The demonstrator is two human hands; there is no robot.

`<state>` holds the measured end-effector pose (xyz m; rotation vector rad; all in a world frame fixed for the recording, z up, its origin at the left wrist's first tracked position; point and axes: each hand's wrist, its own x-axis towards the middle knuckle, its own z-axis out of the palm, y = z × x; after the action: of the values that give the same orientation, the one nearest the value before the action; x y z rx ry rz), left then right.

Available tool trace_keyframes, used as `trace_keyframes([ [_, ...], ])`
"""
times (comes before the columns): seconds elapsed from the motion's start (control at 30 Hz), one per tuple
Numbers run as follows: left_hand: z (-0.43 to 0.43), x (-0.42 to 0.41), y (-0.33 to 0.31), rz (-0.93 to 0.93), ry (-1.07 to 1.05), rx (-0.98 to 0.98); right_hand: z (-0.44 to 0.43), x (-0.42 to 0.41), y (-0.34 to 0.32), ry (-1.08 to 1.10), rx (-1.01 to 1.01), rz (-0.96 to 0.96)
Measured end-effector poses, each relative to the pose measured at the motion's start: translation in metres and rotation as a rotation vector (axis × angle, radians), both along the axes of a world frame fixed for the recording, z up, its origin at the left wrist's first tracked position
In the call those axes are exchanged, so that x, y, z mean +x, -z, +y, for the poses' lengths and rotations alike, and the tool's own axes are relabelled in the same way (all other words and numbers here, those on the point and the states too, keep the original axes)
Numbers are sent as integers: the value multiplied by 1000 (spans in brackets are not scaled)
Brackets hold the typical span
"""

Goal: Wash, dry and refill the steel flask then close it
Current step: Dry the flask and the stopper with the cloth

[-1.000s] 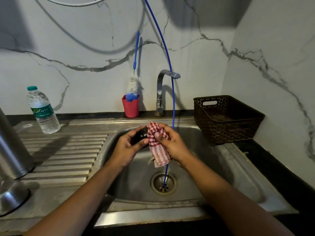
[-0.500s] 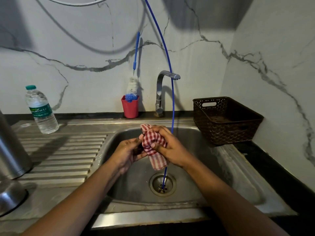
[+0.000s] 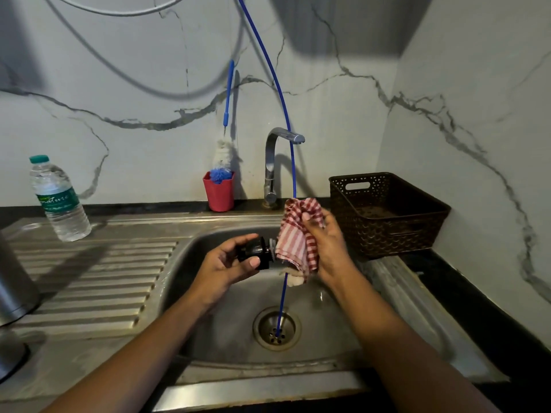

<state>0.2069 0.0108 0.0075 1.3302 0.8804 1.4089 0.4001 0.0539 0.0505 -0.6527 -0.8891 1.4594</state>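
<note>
My left hand (image 3: 225, 265) grips the black plastic flask lid (image 3: 252, 254) by its top, thumb under and fingers curled over, above the stainless-steel sink basin (image 3: 232, 329). The lid lies on its side, long axis running left to right, its grey inner end pointing right into the red-and-white checked cloth (image 3: 295, 244). My right hand (image 3: 329, 248) clutches that cloth bunched against the end, so the wiping is my right fingers' work. The tall steel body (image 3: 14, 281) at the far left of the drainboard, which I take for the flask, stands well apart, nearer my left hand. The clear plastic water bottle (image 3: 59, 201) stands farther back, likely for refilling.
</note>
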Motion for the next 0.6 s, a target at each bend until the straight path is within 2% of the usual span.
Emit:
trace_keyframes([
  [0.07, 1, -3, -1, -80, -5, -54, 3, 14, -3, -37, 97, -82],
  [0.17, 1, -4, -4, -166, 4, -114, -4, 15, -7, -88, 351, -557],
  [0.23, 1, -5, -6, -180, 17, -130, -11, 9, -9, -151, 493, -779],
  [0.43, -1, -12, -8, -157, 50, -110, -23, 6, -16, -260, 565, -1059],
  [0.5, -3, -13, -7, -119, 67, -106, -26, 5, -18, -233, 635, -1144],
  [0.6, -3, -13, -5, -13, 80, -71, -26, 2, -16, -107, 844, -1414],
])
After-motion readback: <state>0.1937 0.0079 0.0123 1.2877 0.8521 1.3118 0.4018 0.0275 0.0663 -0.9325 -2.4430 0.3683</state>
